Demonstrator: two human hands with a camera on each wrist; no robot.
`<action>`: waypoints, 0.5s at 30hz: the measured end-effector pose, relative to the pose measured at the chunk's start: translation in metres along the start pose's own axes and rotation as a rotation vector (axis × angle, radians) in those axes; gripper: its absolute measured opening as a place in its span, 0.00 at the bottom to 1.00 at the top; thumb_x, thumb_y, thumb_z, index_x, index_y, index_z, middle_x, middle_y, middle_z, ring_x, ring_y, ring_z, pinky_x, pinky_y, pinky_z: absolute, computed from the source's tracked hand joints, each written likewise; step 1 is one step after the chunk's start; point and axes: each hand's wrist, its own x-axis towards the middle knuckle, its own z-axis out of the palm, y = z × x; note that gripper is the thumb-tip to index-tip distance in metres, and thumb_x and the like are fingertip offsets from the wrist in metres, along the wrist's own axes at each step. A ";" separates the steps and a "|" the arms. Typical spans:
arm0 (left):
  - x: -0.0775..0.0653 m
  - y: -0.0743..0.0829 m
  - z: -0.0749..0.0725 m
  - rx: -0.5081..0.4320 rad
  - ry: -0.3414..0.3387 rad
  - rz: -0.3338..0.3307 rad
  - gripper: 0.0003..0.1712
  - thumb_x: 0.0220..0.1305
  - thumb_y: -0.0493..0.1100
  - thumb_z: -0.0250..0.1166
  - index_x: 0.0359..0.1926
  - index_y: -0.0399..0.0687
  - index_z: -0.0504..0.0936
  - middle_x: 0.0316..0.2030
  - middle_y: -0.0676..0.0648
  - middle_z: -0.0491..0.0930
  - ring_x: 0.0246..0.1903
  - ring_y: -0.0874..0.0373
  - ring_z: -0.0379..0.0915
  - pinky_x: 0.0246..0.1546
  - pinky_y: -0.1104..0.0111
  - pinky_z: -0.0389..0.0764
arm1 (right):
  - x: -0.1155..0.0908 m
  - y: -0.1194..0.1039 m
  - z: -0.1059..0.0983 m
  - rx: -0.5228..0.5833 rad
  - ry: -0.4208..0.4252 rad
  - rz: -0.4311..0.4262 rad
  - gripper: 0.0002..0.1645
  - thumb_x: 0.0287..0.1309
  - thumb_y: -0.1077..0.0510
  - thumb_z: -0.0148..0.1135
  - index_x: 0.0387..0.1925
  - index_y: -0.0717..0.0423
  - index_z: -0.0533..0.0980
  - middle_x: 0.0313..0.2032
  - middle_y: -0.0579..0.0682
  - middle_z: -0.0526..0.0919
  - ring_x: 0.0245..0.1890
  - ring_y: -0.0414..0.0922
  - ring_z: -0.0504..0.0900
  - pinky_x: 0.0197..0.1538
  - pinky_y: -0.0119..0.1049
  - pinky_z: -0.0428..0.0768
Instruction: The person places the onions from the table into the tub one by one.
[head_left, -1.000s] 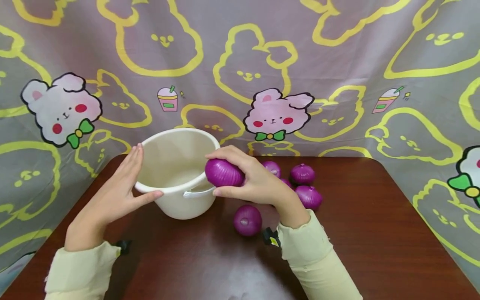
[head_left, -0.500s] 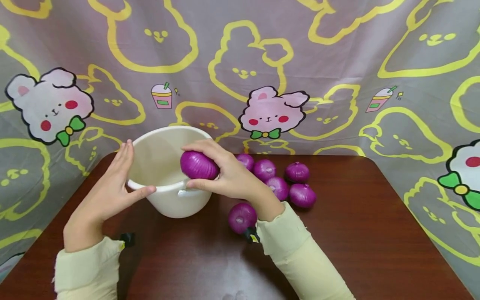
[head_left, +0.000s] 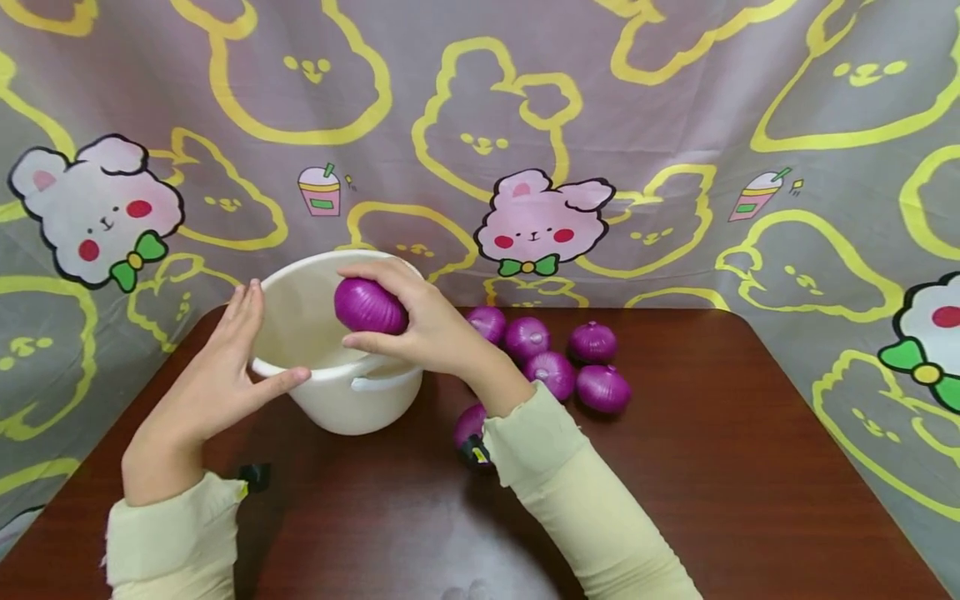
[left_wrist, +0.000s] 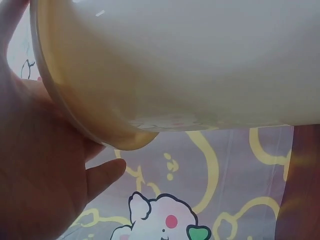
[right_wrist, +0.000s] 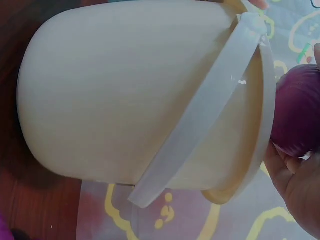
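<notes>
In the head view a cream-white bucket (head_left: 360,404) stands on the table, its mouth leaning toward me. My left hand (head_left: 202,371) rests against its left rim, fingers straight and thumb along the near edge. That hand (left_wrist: 45,165) also shows beside the rim in the left wrist view. Over the bucket's mouth my right hand (head_left: 423,325) grips a purple onion (head_left: 367,307) between fingers and thumb. The right wrist view has the bucket's handle (right_wrist: 200,110) hanging slanted down its side, with the held onion (right_wrist: 300,110) beyond the rim.
Several purple onions (head_left: 550,375) lie grouped right of the bucket. Another onion (head_left: 468,423) sits nearer me, partly behind the right sleeve (head_left: 540,442). A printed cloth (head_left: 675,125) hangs behind the brown table (head_left: 712,467).
My right hand has carried the onion leftward and slightly up, from beside the bucket's right rim to over its mouth. The left hand keeps its place on the rim.
</notes>
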 end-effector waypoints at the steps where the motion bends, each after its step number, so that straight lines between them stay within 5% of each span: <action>1: 0.000 0.000 -0.001 -0.004 0.001 0.000 0.65 0.60 0.61 0.66 0.78 0.43 0.30 0.79 0.45 0.26 0.79 0.42 0.20 0.67 0.27 0.45 | 0.003 0.000 0.001 -0.008 -0.009 -0.012 0.41 0.50 0.53 0.77 0.65 0.52 0.71 0.64 0.51 0.72 0.64 0.42 0.68 0.61 0.28 0.75; 15: -0.002 -0.003 0.000 0.035 -0.010 -0.009 0.65 0.61 0.63 0.65 0.78 0.38 0.32 0.79 0.44 0.26 0.79 0.42 0.20 0.71 0.33 0.43 | 0.009 0.011 0.015 -0.123 -0.129 0.008 0.44 0.49 0.50 0.78 0.67 0.52 0.70 0.63 0.50 0.73 0.63 0.41 0.71 0.64 0.25 0.71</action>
